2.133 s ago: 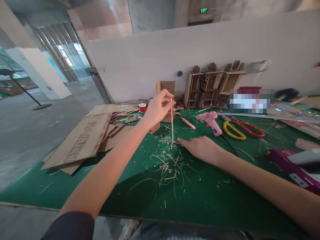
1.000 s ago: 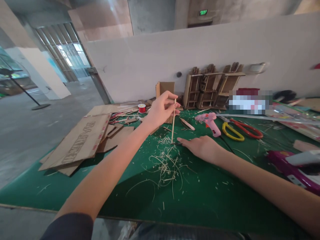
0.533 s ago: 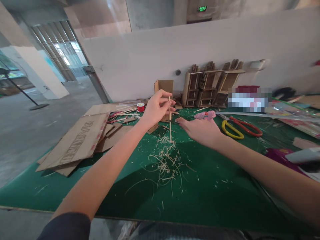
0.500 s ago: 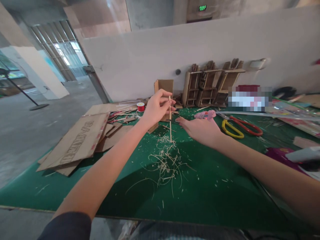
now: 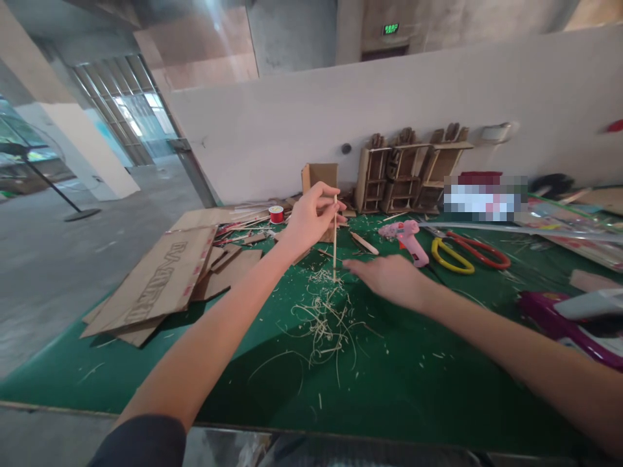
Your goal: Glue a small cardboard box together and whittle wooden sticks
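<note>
Wooden stick, pale, slim and straight, is standing nearly upright over a green tabletop, its lower end meeting a heap of shavings. The person's left hand is pinching it near the top between thumb and fingers. The right hand is reaching to just beside the stick's lower part, fingers drawn in; from where I am standing, I cannot tell whether it is gripping anything. Judging by the heap, plenty of paring is already done; how much is remaining, I cannot tell, though the stick is looking fairly even. The shavings are lying in hair-thin curls and loops among tiny crumbs. Leftward, stiff, matte brown cardboard sheets are overlapping near a round red spool. Rightward, a smooth pink glue gun is lying beside scissors with looped yellow and red handles. Behind, tall, open-fronted cardboard forms are standing by a pale wall.
</note>
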The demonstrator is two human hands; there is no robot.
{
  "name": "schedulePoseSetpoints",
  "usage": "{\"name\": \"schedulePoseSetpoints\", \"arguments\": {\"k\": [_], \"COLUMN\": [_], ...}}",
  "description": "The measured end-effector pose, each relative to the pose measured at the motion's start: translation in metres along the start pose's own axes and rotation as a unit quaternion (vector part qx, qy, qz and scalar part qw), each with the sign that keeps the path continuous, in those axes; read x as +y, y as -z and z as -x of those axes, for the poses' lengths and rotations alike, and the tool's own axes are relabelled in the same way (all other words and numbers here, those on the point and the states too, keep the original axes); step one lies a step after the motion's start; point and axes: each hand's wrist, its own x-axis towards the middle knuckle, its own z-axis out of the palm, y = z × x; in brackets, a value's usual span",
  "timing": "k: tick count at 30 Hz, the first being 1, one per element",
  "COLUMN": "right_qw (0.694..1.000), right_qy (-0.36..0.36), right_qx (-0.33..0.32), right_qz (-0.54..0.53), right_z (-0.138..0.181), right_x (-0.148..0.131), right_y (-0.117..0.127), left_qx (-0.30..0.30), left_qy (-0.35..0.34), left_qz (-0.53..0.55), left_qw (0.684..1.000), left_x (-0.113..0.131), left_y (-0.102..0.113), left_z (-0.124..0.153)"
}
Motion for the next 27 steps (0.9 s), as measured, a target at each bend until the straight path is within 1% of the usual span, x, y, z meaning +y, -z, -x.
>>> {"name": "schedulePoseSetpoints", "arguments": {"k": [3, 5, 9, 11, 14, 16, 19, 23, 25, 27], "right_qw": [1.000, 0.999, 0.994, 0.993, 0.994, 0.994, 0.994, 0.999, 0.999, 0.999], "right_qy": [-0.016, -0.046, -0.099, -0.109, -0.090, -0.094, -0.097, -0.033, -0.009, 0.006], "right_qx": [-0.001, 0.012, 0.043, 0.052, 0.059, 0.053, 0.035, 0.013, 0.002, -0.008], "right_qz": [0.008, 0.003, -0.012, -0.012, 0.011, 0.030, 0.032, 0.026, 0.031, 0.038], "right_z": [0.007, 0.008, 0.001, -0.003, -0.009, -0.010, -0.009, -0.005, -0.004, -0.004], "right_x": [-0.009, -0.010, -0.002, 0.002, 0.005, 0.004, -0.002, -0.008, -0.009, -0.008], "right_y": [-0.014, -0.014, 0.005, 0.017, 0.030, 0.031, 0.021, 0.002, -0.001, 0.001], "left_qx": [-0.005, -0.004, -0.002, 0.000, 0.003, 0.004, 0.008, 0.016, 0.015, 0.014], "left_qy": [-0.001, -0.003, -0.001, 0.007, 0.016, 0.018, 0.019, 0.024, 0.033, 0.035], "left_qz": [0.000, -0.002, 0.002, 0.006, -0.001, -0.005, 0.000, 0.010, 0.012, 0.015], "left_qw": [1.000, 1.000, 1.000, 1.000, 1.000, 1.000, 1.000, 1.000, 0.999, 0.999], "left_x": [-0.001, -0.002, -0.003, -0.003, -0.002, -0.002, -0.003, -0.006, -0.007, -0.008], "left_y": [0.002, 0.003, 0.004, 0.004, 0.003, 0.003, 0.004, 0.005, 0.005, 0.005], "left_z": [0.001, 0.001, 0.001, 0.000, 0.000, 0.000, 0.000, -0.001, -0.002, -0.002]}}
